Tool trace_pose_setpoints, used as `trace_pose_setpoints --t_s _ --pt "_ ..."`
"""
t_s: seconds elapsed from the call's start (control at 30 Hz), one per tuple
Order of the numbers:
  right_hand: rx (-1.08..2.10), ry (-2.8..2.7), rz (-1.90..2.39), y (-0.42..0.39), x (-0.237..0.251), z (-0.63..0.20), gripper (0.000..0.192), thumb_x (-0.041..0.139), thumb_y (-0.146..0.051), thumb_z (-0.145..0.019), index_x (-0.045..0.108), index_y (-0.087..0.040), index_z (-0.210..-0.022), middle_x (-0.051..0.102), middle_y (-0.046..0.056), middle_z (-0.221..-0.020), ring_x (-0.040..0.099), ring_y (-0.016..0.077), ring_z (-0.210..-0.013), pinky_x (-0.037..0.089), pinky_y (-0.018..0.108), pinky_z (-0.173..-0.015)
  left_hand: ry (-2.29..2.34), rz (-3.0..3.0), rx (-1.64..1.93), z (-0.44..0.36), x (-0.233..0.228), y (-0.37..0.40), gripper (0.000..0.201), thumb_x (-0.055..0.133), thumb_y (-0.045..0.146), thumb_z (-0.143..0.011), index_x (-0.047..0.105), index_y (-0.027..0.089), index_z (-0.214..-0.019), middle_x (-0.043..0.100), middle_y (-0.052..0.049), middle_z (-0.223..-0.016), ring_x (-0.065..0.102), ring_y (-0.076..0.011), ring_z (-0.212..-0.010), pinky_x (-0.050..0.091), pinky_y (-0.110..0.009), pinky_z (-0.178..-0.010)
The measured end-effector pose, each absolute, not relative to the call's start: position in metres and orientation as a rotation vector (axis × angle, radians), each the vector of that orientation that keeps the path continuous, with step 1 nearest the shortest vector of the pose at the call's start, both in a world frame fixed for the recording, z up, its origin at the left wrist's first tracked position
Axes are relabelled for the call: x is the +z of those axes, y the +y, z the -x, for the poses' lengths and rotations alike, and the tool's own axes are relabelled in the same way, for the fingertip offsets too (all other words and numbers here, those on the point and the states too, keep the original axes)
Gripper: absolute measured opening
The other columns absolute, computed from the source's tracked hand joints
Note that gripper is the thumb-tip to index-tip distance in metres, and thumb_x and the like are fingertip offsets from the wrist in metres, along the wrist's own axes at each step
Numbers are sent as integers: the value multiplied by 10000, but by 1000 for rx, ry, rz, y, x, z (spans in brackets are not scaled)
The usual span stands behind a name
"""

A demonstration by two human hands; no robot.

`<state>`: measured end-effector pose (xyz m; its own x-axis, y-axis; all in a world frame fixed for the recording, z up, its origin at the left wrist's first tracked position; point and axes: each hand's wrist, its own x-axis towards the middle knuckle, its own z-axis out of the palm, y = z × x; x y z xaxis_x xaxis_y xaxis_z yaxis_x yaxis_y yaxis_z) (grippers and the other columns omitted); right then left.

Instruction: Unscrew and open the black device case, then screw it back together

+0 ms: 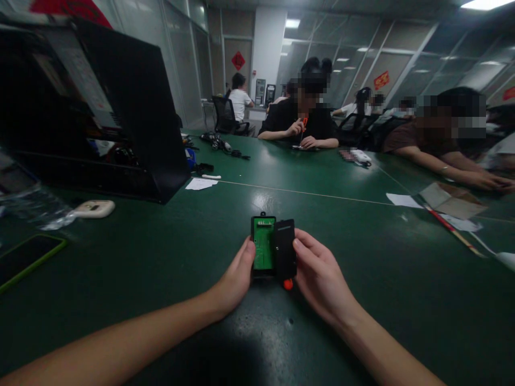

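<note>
My left hand (238, 271) grips the left side of a small black plastic case (263, 217), its thumb along the edge. Inside the case lies a green circuit board (263, 249) with pale parts near its top. Between the thumb and fingers of my right hand (319, 265) is a flat black cover (285, 249), tilted slightly and overlapping the case's right side. Below the cover's lower edge an orange-red knob-like piece (288, 284) shows; what it belongs to is hidden.
On the green table (161, 257) a large open black computer case (137, 107) stands left, near a green-edged phone (32, 257) and a white device (95, 209). Cables (221, 145) lie farther back. A cardboard piece (450, 199) is at right. Across the table, a person (300, 120) holds an orange-handled tool.
</note>
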<state>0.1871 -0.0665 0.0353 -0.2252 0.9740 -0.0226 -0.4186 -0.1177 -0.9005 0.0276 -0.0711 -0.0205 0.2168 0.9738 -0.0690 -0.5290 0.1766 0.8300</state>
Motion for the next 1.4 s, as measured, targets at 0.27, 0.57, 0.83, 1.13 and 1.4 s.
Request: trace_pose_setpoints --t_s 0.27,0.57,0.83,1.13,1.4 --pt "1788 -615 711 -48 23 -202 165 629 -320 -938 684 -235 -1068 643 -14 -881 483 88 -596 448 204 -527 575 -562 1063 -25 3 -61 443 578 534 -959 660 130 -1122 719 -141 -1124 689 -214 -893 487 -308 -767" --pt "1864 -547 779 -40 13 -216 335 449 -427 -1024 697 -241 -1152 675 20 -933 537 132 -638 464 244 -562 432 -412 916 -6 6 -56 386 587 395 -911 663 74 -1112 715 -143 -944 675 -233 -799 476 -387 -832" --pt "1927 -468 705 -42 14 -218 315 459 -367 -989 691 -222 -1144 720 22 -903 571 142 -638 462 263 -568 338 -511 954 8 9 -48 434 618 405 -880 631 129 -1215 673 -109 -1026 620 -198 -786 479 -376 -804" --pt "1776 -688 716 -44 10 -216 226 600 -282 -933 699 -233 -1130 711 50 -1274 691 182 -1065 540 384 -991 435 -624 978 0 5 -49 316 610 161 -918 644 132 -1231 699 -122 -1135 678 -238 -995 493 -380 -935" --pt "1831 -659 718 -46 10 -220 331 458 -419 -1025 714 -273 -1176 661 22 -1394 722 133 -924 600 272 -767 437 -611 1029 2 5 -45 394 680 114 -846 608 136 -1233 702 -133 -1184 670 -270 -1117 504 -446 -1001"
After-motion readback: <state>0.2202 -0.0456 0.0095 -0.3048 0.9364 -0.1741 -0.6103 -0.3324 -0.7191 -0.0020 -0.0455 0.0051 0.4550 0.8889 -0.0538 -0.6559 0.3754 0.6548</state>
